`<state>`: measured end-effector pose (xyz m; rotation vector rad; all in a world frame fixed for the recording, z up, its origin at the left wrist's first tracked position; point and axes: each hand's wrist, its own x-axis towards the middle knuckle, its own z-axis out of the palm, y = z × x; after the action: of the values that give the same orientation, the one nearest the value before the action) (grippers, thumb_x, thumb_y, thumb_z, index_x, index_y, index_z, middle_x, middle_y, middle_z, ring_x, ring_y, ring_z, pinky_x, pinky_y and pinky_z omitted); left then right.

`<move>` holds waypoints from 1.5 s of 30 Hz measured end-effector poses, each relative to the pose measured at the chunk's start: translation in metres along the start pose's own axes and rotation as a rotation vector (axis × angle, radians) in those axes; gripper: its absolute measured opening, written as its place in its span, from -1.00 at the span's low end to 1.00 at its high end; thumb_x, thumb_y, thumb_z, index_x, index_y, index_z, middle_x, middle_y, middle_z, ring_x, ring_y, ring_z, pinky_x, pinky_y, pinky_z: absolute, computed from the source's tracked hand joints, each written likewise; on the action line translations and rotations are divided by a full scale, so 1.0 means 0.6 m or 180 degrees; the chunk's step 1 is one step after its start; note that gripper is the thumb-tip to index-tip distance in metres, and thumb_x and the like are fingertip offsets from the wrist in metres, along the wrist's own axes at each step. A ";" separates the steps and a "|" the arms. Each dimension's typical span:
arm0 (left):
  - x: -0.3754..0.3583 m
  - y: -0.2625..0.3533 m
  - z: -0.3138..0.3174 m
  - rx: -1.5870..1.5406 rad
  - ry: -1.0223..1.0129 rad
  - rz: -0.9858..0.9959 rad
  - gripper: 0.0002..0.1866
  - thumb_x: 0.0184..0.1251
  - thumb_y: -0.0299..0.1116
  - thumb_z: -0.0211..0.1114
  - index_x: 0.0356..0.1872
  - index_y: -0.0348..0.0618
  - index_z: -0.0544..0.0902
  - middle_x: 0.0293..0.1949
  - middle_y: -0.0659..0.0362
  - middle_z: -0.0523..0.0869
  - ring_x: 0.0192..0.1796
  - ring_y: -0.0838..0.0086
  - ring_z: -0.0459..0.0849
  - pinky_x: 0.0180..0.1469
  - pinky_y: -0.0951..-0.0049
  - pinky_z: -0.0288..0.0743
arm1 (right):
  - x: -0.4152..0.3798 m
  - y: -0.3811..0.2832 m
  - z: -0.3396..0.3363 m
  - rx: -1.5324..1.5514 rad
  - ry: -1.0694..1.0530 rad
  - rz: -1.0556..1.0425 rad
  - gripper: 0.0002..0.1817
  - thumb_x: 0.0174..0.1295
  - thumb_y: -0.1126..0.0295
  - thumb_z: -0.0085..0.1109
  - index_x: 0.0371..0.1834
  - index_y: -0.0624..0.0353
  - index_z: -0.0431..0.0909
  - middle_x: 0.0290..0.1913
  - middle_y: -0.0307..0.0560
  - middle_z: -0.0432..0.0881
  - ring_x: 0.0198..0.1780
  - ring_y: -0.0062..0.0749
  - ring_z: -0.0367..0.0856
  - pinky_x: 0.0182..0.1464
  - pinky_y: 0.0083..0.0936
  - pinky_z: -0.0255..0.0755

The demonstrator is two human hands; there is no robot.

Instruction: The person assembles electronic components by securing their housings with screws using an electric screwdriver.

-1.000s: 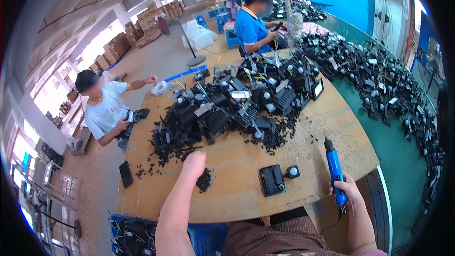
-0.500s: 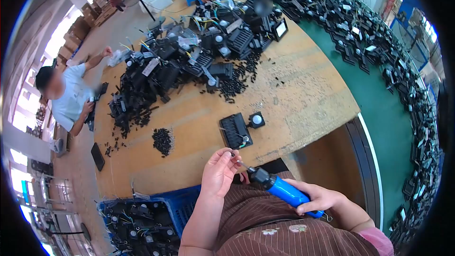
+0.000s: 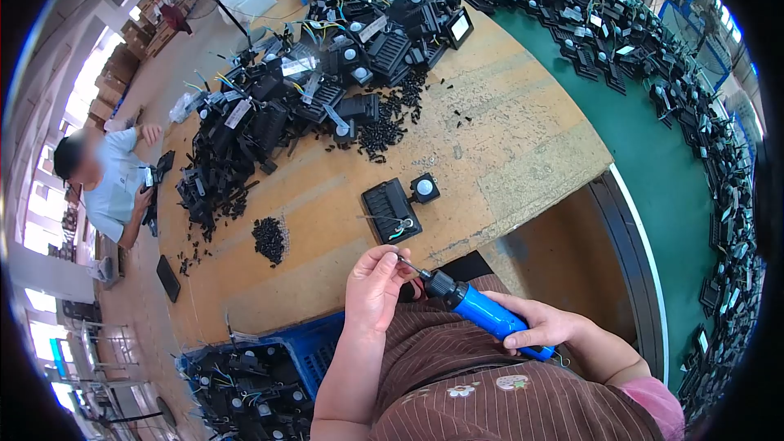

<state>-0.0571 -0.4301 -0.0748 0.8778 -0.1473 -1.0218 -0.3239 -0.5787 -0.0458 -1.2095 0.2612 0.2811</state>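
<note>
Over the lap, below the table edge [image 3: 523, 220]: left hand [image 3: 371, 290] has come back from the screw pile [image 3: 268, 238] — fingertips pinched at the driver bit, prob. on a small screw, too tiny to confirm. Right hand [image 3: 543, 328] wrapped tight round blue electric screwdriver [image 3: 482, 312], now tipped toward the left; black lamp housing w/ sensor [image 3: 394, 210] lies untouched on table just ahead — screw likely being loaded.

My screwdriver [image 3: 490, 316] is bright blue with a black nose, my lap wears brown stripes, the housing [image 3: 390, 211] is black.
</note>
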 end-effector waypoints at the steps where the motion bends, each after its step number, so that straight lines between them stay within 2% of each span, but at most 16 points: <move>1: 0.001 -0.001 0.001 0.0065 0.0018 0.0055 -0.90 0.49 -0.50 0.26 -0.07 -0.19 0.68 -0.11 0.05 0.77 -0.07 0.37 0.73 0.06 0.29 0.65 | -0.003 -0.004 0.001 0.0138 -0.0015 0.0071 -0.01 0.39 0.24 0.30 0.70 0.12 -0.21 0.04 -0.06 0.49 -0.16 -0.49 0.61 -0.06 -0.47 0.56; 5: 0.001 0.001 0.011 0.0580 0.0095 0.0250 -0.88 0.48 -0.53 0.26 -0.05 -0.24 0.69 -0.10 0.04 0.77 -0.06 0.41 0.71 0.08 0.36 0.62 | -0.005 -0.006 0.003 0.0545 -0.0049 0.0186 0.00 0.39 0.24 0.31 0.69 0.14 -0.21 0.02 -0.06 0.49 -0.20 -0.48 0.60 -0.09 -0.47 0.56; 7: 0.005 0.002 0.009 0.0723 0.0095 0.0185 -0.86 0.48 -0.54 0.26 -0.02 -0.26 0.69 -0.08 0.02 0.78 -0.07 0.44 0.70 0.08 0.41 0.59 | -0.007 -0.014 0.010 0.0347 0.0073 0.0181 0.00 0.39 0.24 0.31 0.70 0.13 -0.21 0.01 -0.07 0.50 -0.21 -0.48 0.60 -0.10 -0.48 0.55; 10: 0.012 0.006 0.013 0.0784 0.0078 -0.0016 -0.87 0.49 -0.53 0.26 -0.04 -0.25 0.69 -0.11 0.05 0.77 -0.06 0.43 0.71 0.09 0.36 0.61 | -0.010 -0.017 0.008 0.0138 0.0147 0.0187 0.00 0.38 0.25 0.32 0.70 0.11 -0.20 -0.01 -0.08 0.50 -0.22 -0.49 0.60 -0.09 -0.49 0.55; 13: 0.019 0.010 0.031 0.1673 0.0295 0.0449 -0.86 0.39 -0.51 0.36 -0.08 -0.24 0.70 -0.10 0.07 0.75 -0.04 0.37 0.70 0.08 0.32 0.58 | -0.014 0.002 -0.003 0.0030 0.0250 0.0096 0.00 0.37 0.25 0.33 0.70 0.10 -0.19 -0.02 -0.10 0.51 -0.22 -0.51 0.60 -0.08 -0.49 0.54; 16: 0.043 0.021 -0.003 0.4920 0.0216 0.2376 -0.77 0.19 -0.52 0.47 -0.13 -0.21 0.71 -0.09 0.06 0.70 -0.01 0.25 0.67 0.07 0.27 0.55 | -0.025 0.013 -0.012 0.0149 0.0384 0.0192 0.00 0.37 0.26 0.33 0.70 0.09 -0.18 -0.03 -0.11 0.51 -0.22 -0.51 0.59 -0.08 -0.49 0.54; 17: 0.054 0.020 -0.013 0.5231 0.0033 0.2539 -0.70 0.01 -0.52 0.51 -0.18 -0.17 0.68 -0.11 0.06 0.65 -0.01 0.08 0.61 0.09 0.18 0.51 | -0.027 0.014 -0.013 0.0220 0.0428 0.0265 -0.01 0.37 0.26 0.33 0.70 0.09 -0.17 -0.03 -0.11 0.51 -0.22 -0.52 0.59 -0.09 -0.49 0.54; 20: 0.076 0.007 -0.021 0.5517 -0.0041 0.2471 -0.74 0.03 -0.52 0.51 -0.23 -0.20 0.66 -0.13 0.06 0.63 -0.03 0.10 0.61 0.06 0.16 0.53 | -0.025 0.024 -0.014 0.0204 0.0578 0.0327 -0.02 0.37 0.25 0.32 0.70 0.10 -0.17 -0.03 -0.11 0.51 -0.23 -0.52 0.58 -0.09 -0.51 0.53; 29: 0.089 -0.011 0.011 0.5342 -0.0039 0.2606 -0.79 0.03 -0.54 0.50 -0.32 -0.22 0.63 -0.20 0.04 0.65 -0.07 0.09 0.64 0.00 0.14 0.55 | -0.004 0.034 -0.017 0.0208 0.0615 0.0168 -0.01 0.36 0.22 0.32 0.69 0.13 -0.17 -0.04 -0.11 0.51 -0.23 -0.52 0.57 -0.09 -0.50 0.52; 32: 0.084 0.002 0.015 0.5206 -0.0009 0.2446 -0.81 0.04 -0.55 0.49 -0.34 -0.21 0.63 -0.28 0.03 0.66 -0.13 0.08 0.66 -0.04 0.15 0.55 | 0.007 0.028 -0.016 0.0201 0.0586 0.0178 -0.01 0.36 0.21 0.32 0.69 0.12 -0.16 -0.03 -0.10 0.51 -0.23 -0.51 0.57 -0.09 -0.50 0.53; 35: 0.081 0.006 0.012 0.5177 -0.0025 0.1935 -0.84 0.06 -0.55 0.47 -0.34 -0.22 0.66 -0.34 0.03 0.67 -0.19 0.08 0.67 -0.09 0.15 0.55 | 0.019 0.037 -0.019 0.0187 0.0544 0.0169 -0.02 0.37 0.20 0.32 0.69 0.11 -0.15 -0.01 -0.10 0.50 -0.21 -0.51 0.58 -0.08 -0.48 0.53; 38: 0.089 0.001 0.000 0.5086 -0.0219 0.2466 -0.87 0.10 -0.57 0.46 -0.32 -0.29 0.71 -0.37 0.05 0.69 -0.38 0.24 0.67 -0.25 0.29 0.55 | 0.029 0.026 -0.015 0.0219 0.0589 0.0170 0.04 0.34 0.16 0.36 0.69 0.17 -0.19 -0.04 -0.10 0.51 -0.23 -0.51 0.58 -0.11 -0.50 0.53; 41: 0.089 -0.001 -0.003 0.4974 -0.0136 0.2434 -0.89 0.13 -0.59 0.44 -0.31 -0.31 0.73 -0.37 0.05 0.69 -0.38 0.29 0.67 -0.29 0.34 0.55 | 0.034 0.030 -0.014 0.0183 0.0572 0.0136 -0.04 0.37 0.21 0.31 0.68 0.12 -0.13 -0.01 -0.10 0.51 -0.18 -0.50 0.59 -0.08 -0.48 0.54; 44: 0.085 -0.006 -0.006 0.4799 -0.0027 0.2167 -0.88 0.11 -0.58 0.43 -0.31 -0.27 0.69 -0.34 0.03 0.68 -0.26 0.10 0.67 -0.19 0.17 0.55 | 0.032 0.020 -0.008 0.0120 0.0664 0.0236 -0.04 0.37 0.22 0.31 0.68 0.12 -0.12 -0.02 -0.11 0.51 -0.19 -0.52 0.58 -0.08 -0.48 0.54; 45: 0.085 -0.008 -0.005 0.4713 0.0003 0.2141 -0.88 0.12 -0.58 0.43 -0.31 -0.27 0.69 -0.34 0.03 0.67 -0.27 0.10 0.67 -0.20 0.18 0.55 | 0.032 0.018 -0.007 0.0146 0.0670 0.0221 -0.04 0.37 0.22 0.31 0.68 0.12 -0.13 -0.02 -0.11 0.51 -0.19 -0.52 0.58 -0.08 -0.48 0.54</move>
<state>-0.0310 -0.4698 -0.0942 1.9503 -1.2122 -0.1147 -0.3097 -0.5775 -0.0633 -1.1868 0.4906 0.2069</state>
